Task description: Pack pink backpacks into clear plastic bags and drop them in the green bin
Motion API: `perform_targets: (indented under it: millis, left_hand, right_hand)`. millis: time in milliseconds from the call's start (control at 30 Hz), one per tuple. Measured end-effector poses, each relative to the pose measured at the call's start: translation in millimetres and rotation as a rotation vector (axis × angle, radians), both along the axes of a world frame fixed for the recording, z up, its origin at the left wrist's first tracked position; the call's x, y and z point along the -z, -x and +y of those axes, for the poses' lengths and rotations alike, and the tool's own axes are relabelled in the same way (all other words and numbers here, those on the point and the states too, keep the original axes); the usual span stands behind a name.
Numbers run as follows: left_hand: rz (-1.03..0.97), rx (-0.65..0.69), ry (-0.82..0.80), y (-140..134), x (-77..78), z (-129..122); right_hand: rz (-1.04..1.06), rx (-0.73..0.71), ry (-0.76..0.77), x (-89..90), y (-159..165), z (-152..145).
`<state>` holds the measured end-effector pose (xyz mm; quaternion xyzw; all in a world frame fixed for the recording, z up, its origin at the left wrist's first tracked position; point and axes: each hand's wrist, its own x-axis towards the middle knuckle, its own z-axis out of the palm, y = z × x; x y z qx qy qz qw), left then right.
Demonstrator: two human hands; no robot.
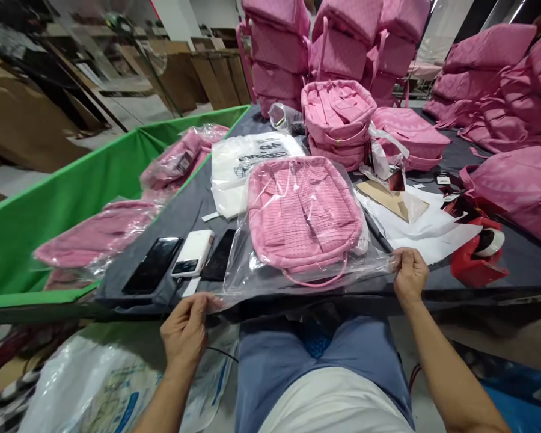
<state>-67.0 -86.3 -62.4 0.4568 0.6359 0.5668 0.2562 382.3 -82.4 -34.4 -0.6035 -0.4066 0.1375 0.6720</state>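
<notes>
A pink quilted backpack [304,210] lies flat on the dark table, inside a clear plastic bag [247,279]. The backpack's thin loop handle points towards me, near the bag's mouth. My left hand [187,328] pinches the bag's near left corner at the table edge. Out to the right, my right hand [409,273] is closed on the other corner. Between the two hands the plastic edge is stretched out wide. A stack of white printed plastic bags [232,174] lies just behind the backpack on the left.
Phones [153,264] and a white power bank [193,252] lie left. A red tape dispenser [478,252] and white paper [415,225] are right. Pink backpacks [338,120] stand in stacks behind. A green-sided bin [72,180] holds bagged pink backpacks. A person stands far left.
</notes>
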Motion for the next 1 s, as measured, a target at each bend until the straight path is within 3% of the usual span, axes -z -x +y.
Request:
perform_targets:
  millis: [133,200,300,400,500,700,867,1000]
  left_hand:
    - [0.003,0.037,0.231,-8.7,2.6,31.1]
    - [0.162,0.022,0.262,-16.9,1.6,36.8]
    - [0.563,-0.054,-0.028,-48.1,-9.2,29.8]
    - [0.886,0.207,-0.354,-94.9,-26.6,19.2]
    - [1.036,0.408,-0.444,-129.3,-40.4,18.3]
    - [1.086,0.448,-0.354,-131.3,-52.4,26.1]
    - [0.958,0.628,-0.272,-128.5,-59.7,19.0]
    - [0.862,0.646,-0.284,-128.5,-62.9,13.6]
  right_hand:
    - [0.003,-0.117,0.22,1.6,-2.3,27.1]
    - [0.026,-0.157,0.279,4.9,-5.1,31.9]
    - [0.028,-0.156,0.284,9.3,-7.2,30.2]
    - [0.023,-0.118,0.256,8.6,-7.9,25.0]
    - [0.03,-0.088,0.224,4.9,-8.1,21.1]
    - [0.1,-0.102,0.185,4.7,-7.2,16.9]
    - [0.085,-0.073,0.136,8.8,-8.5,17.9]
    - [0.055,-0.056,0.128,12.0,-11.2,17.5]
